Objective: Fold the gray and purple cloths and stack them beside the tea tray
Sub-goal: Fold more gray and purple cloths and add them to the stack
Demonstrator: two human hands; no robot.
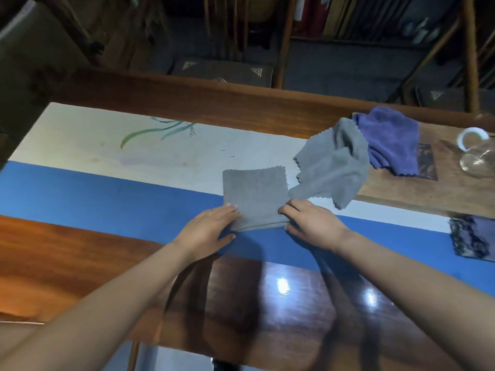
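While pressing one folded gray cloth flat on the runner beside the tray, both open hands gripping nothing, leaving second gray cloth and purple cloth crumpled, unfolded, on the tray.

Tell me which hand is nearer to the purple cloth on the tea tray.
Right. The right hand presses the folded gray cloth below-left of the purple cloth; the left hand sits farther left, at the gray cloth's other edge.
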